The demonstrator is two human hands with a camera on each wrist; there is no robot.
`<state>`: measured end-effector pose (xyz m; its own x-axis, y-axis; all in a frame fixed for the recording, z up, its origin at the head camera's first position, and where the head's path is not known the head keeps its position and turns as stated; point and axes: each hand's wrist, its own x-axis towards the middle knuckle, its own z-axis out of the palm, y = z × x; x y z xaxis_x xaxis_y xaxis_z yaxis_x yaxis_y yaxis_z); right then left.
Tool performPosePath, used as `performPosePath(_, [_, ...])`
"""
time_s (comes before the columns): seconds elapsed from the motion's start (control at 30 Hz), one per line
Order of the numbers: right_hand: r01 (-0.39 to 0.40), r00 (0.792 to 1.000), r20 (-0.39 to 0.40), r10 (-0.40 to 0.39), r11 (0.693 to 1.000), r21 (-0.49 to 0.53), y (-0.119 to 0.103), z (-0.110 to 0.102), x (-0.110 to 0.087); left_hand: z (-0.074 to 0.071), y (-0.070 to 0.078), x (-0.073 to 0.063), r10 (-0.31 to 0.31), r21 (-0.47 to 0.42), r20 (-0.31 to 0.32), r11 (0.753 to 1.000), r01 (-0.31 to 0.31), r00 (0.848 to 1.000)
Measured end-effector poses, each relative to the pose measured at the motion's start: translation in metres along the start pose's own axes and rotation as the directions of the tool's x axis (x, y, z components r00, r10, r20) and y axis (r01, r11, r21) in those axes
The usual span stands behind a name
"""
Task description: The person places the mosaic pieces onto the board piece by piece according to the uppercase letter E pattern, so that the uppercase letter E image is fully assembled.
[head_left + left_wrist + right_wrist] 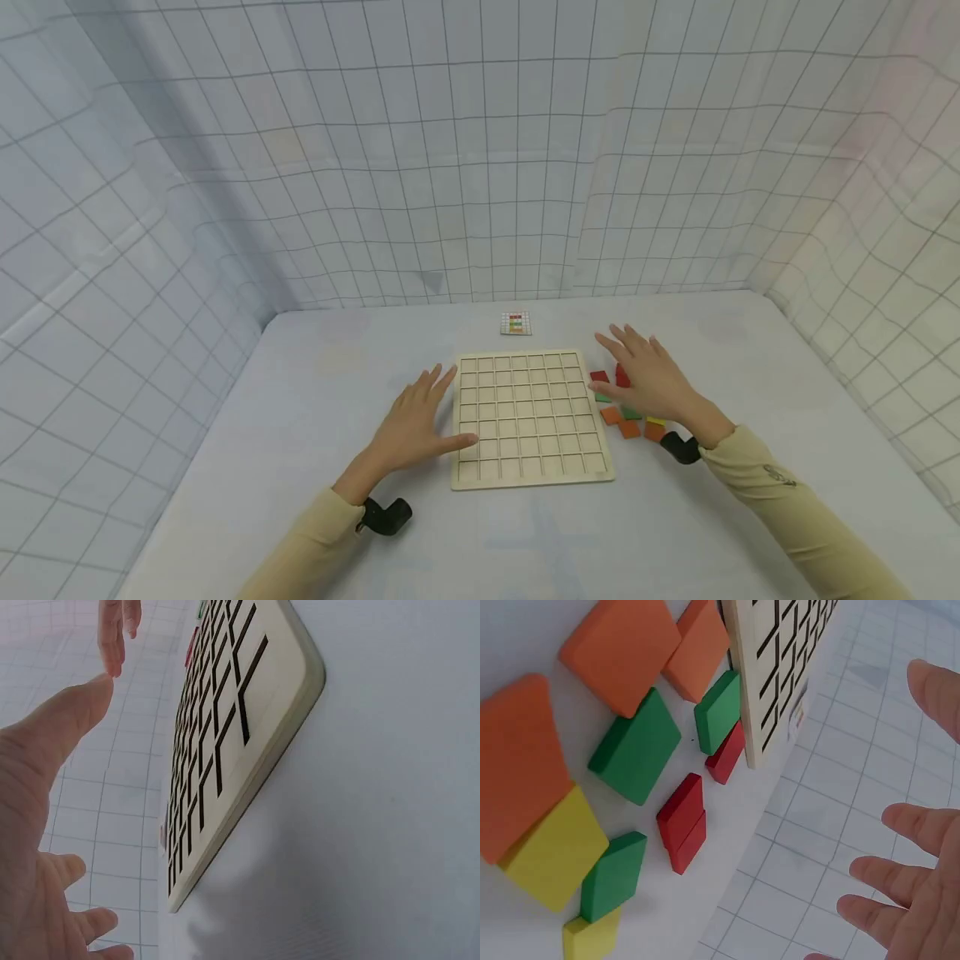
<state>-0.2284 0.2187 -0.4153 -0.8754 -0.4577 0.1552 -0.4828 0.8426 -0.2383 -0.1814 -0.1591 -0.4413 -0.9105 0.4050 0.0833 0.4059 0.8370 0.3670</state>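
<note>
A pale wooden grid board (531, 419) with square recesses lies flat on the white table. My left hand (411, 429) hovers at its left edge, fingers spread and holding nothing; the left wrist view shows the thumb (71, 716) above the board. Over the loose tiles to the board's right is my right hand (651, 375), also spread and holding nothing. Those square tiles include orange (621, 654), green (637, 748), yellow (559, 847) and red (682, 814) pieces, some touching or overlapping. In the head view the right hand partly hides them.
Behind the board lies a small card (516, 323) printed with a grid of coloured squares. White grid-patterned curtains (517, 167) enclose the table at the back and both sides. Each wrist carries a black camera mount (387, 517).
</note>
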Motion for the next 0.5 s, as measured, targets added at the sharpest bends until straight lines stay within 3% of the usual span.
performPosePath(0.27, [-0.031, 0.998, -0.057, 0.033, 0.999, 0.041, 0.012, 0.007, 0.003, 0.02, 0.002, -0.01, -0.062, -0.189, 0.075, 0.979, 0.075, 0.995])
performPosePath(0.5, [-0.058, 0.996, -0.059, 0.063, 0.996, 0.072, 0.021, 0.012, 0.003, 0.04, 0.001, -0.016, -0.008, -0.175, 0.024, 0.985, 0.012, 1.0])
